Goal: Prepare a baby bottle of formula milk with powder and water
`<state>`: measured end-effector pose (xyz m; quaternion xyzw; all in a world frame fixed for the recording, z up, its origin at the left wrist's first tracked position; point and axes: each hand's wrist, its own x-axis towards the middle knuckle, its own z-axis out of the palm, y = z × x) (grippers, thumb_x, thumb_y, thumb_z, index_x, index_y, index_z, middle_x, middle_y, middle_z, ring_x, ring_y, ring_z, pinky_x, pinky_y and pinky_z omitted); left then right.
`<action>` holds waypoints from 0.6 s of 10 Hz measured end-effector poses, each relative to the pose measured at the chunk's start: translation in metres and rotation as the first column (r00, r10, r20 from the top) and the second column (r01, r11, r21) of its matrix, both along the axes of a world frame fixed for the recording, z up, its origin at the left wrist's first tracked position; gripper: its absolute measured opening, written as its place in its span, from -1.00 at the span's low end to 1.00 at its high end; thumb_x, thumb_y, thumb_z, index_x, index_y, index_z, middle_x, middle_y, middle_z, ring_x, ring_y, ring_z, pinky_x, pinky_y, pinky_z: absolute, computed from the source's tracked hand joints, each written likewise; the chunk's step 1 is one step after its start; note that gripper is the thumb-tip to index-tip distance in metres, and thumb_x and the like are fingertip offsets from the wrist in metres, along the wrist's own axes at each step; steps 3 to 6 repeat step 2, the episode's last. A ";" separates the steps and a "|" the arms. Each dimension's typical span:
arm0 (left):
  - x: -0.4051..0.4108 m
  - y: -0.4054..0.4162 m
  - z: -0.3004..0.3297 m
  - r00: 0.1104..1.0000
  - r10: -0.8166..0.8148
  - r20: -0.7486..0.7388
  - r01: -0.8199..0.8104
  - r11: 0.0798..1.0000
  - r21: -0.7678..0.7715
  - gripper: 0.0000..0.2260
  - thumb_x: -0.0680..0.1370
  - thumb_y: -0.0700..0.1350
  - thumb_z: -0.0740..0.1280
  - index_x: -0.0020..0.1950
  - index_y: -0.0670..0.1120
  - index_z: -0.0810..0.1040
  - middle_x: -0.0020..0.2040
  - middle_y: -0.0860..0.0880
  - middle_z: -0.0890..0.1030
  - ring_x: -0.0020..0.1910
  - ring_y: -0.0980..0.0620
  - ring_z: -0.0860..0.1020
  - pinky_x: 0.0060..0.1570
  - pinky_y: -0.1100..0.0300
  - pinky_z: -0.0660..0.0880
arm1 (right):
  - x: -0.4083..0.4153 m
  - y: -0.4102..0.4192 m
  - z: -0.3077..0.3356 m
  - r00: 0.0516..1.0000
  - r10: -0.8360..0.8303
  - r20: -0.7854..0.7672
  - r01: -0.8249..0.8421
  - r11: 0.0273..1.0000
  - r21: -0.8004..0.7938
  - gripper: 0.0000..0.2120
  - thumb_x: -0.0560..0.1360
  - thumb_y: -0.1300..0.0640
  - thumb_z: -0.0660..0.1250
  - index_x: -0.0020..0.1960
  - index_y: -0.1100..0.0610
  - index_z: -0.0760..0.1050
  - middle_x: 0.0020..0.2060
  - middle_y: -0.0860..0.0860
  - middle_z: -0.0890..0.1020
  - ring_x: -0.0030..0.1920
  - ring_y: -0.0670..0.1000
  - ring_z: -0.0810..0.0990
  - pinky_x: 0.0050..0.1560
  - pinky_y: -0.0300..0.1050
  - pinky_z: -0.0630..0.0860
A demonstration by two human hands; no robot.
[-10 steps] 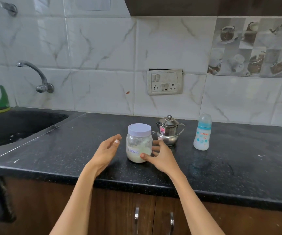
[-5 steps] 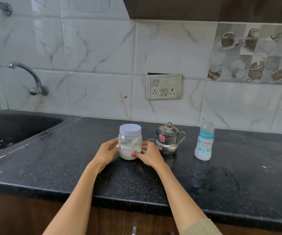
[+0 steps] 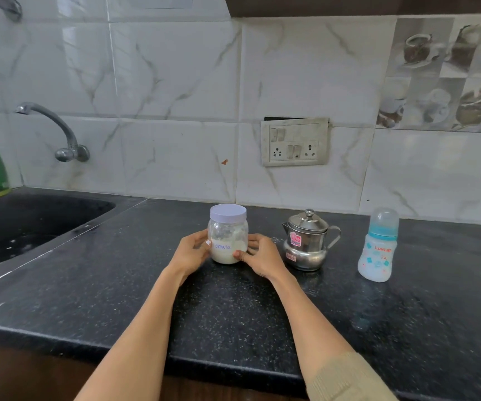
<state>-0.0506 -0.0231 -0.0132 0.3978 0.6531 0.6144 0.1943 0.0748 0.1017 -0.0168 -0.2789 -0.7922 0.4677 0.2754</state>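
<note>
Left hand (image 3: 190, 254) and right hand (image 3: 263, 256): fingers curled around the lower body of the clear plastic jar of pale powder with a lilac screw lid (image 3: 228, 233), one hand on each side, thumbs on the near face. Grip is closed on the jar; whether the base rests on the black speckled stone counter (image 3: 118, 285) or sits just above it, I cannot tell.

Jar stands at counter centre. Just to its right, apart from it: small lidded stainless-steel pot with handle and spout (image 3: 308, 241). Further right, well apart: white baby bottle with teal collar and clear dome cap (image 3: 379, 245), upright.

Progress, judged: very early. Jar lid on, bottle capped and apparently empty, pot lid on. Left: open jar and bottle, add powder and water, close, mix.

Writing: jar label reads "ormula", first letter hidden by the left thumb. Bottle reads "LuvLap". Pot stickers illegible.
</note>
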 end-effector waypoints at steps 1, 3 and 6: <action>0.002 0.000 0.002 1.000 0.015 -0.004 -0.015 1.000 -0.007 -0.67 0.62 -0.25 0.16 0.39 -0.15 0.40 0.29 -0.04 0.50 0.29 0.02 0.44 0.00 0.30 0.46 | 0.003 -0.003 0.002 1.000 0.020 0.010 -0.020 1.000 0.017 -0.44 0.40 0.18 0.48 0.33 0.22 0.37 0.30 0.14 0.51 0.32 0.10 0.48 0.34 0.09 0.40; 0.001 0.002 -0.001 0.991 0.128 0.028 -0.128 0.992 -0.006 -0.65 0.62 -0.23 0.17 0.42 -0.17 0.35 0.37 -0.11 0.44 0.34 -0.05 0.40 0.23 0.09 0.43 | 0.007 -0.009 0.005 1.000 0.004 -0.009 -0.003 0.999 0.039 -0.31 0.41 0.14 0.47 0.44 0.24 0.25 0.42 0.14 0.36 0.43 0.12 0.33 0.41 0.09 0.30; 0.001 0.002 -0.001 0.991 0.128 0.028 -0.128 0.992 -0.006 -0.65 0.62 -0.23 0.17 0.42 -0.17 0.35 0.37 -0.11 0.44 0.34 -0.05 0.40 0.23 0.09 0.43 | 0.007 -0.009 0.005 1.000 0.004 -0.009 -0.003 0.999 0.039 -0.31 0.41 0.14 0.47 0.44 0.24 0.25 0.42 0.14 0.36 0.43 0.12 0.33 0.41 0.09 0.30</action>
